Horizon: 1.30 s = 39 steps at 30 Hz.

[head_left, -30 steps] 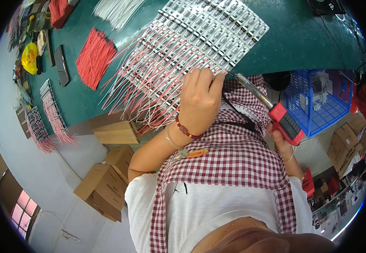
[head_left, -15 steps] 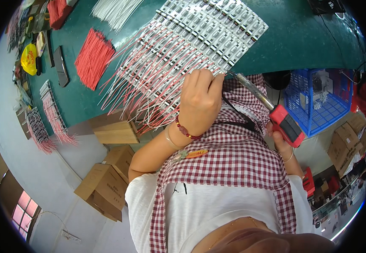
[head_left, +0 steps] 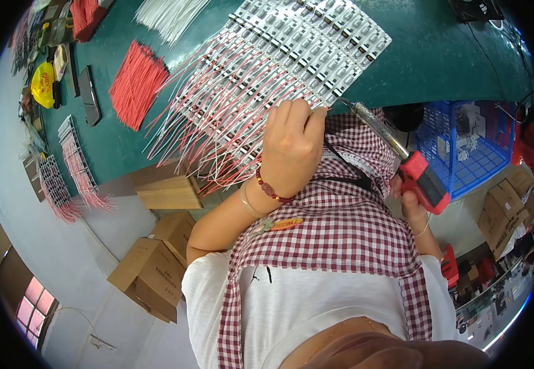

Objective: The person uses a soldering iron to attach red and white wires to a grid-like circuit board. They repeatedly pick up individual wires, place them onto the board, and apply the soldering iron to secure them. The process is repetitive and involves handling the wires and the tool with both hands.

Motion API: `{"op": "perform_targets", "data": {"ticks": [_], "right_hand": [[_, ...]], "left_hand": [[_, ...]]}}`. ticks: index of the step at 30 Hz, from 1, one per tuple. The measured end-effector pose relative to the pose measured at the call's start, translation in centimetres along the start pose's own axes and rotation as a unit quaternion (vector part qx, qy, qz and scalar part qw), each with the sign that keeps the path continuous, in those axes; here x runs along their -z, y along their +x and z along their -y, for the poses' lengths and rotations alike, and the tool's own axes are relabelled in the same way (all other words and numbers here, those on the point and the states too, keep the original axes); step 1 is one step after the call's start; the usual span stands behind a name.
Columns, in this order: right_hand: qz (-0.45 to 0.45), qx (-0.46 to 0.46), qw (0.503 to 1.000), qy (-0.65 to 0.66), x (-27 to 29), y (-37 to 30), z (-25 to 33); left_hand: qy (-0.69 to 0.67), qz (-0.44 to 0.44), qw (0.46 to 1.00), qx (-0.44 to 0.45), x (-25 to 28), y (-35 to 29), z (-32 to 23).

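My left hand (head_left: 291,142) is closed, its knuckles up and fingers bent down at the near edge of a panel of small circuit boards (head_left: 307,46). Whatever is between those fingertips is hidden. Thin red and white wires (head_left: 217,117) fan out from the panel toward the left and hang over the table edge. My right hand (head_left: 411,206) grips a soldering iron (head_left: 423,178) by its red and black handle, which partly covers the fingers. The iron's metal shaft slants up and left, and its dark tip is just off the panel's near right corner.
Bundles of red wires (head_left: 136,86) and white wires (head_left: 170,18) lie on the green table (head_left: 427,61). A phone (head_left: 90,97), a yellow bag (head_left: 43,85) and wired strips (head_left: 79,157) are farther left. A blue crate (head_left: 463,147) stands at the right, cardboard boxes (head_left: 150,270) below left.
The soldering iron has shifted a little to the right, its tip drawing away from beside my left fingertips. My left hand and the panel are nearly still.
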State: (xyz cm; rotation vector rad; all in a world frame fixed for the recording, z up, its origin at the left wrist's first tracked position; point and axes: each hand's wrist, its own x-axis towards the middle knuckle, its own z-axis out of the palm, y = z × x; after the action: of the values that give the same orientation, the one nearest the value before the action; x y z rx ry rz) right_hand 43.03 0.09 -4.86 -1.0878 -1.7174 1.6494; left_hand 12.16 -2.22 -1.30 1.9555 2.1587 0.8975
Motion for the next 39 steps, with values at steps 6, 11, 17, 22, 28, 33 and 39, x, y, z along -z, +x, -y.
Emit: {"op": "perform_targets", "data": {"ticks": [6,11,17,22,28,33,39], "right_hand": [[-0.052,-0.055,0.982,0.174,-3.1,3.8,3.9],[-0.011,-0.016,0.921,0.389,-3.8,9.0,5.7],[-0.008,-0.013,0.901,0.434,-5.9,15.8,7.7],[0.0,-0.02,0.909,0.417,-6.1,18.4,7.4],[-0.028,-0.051,0.918,0.392,-7.2,18.7,7.9],[-0.038,-0.055,0.924,0.376,-7.3,18.5,8.6],[-0.011,-0.069,0.913,0.402,-7.0,16.6,8.7]], "left_hand": [[0.074,0.007,0.997,0.009,0.0,-0.4,0.1],[0.041,-0.015,0.996,0.08,3.7,0.8,0.8],[0.155,-0.087,0.974,0.141,11.2,4.6,11.7],[0.136,-0.095,0.976,0.138,11.2,8.3,19.7],[0.164,-0.064,0.975,0.134,8.8,12.6,20.7],[0.235,-0.035,0.95,0.203,13.3,7.7,21.6],[0.221,-0.009,0.966,0.136,12.9,6.5,20.4]]}}
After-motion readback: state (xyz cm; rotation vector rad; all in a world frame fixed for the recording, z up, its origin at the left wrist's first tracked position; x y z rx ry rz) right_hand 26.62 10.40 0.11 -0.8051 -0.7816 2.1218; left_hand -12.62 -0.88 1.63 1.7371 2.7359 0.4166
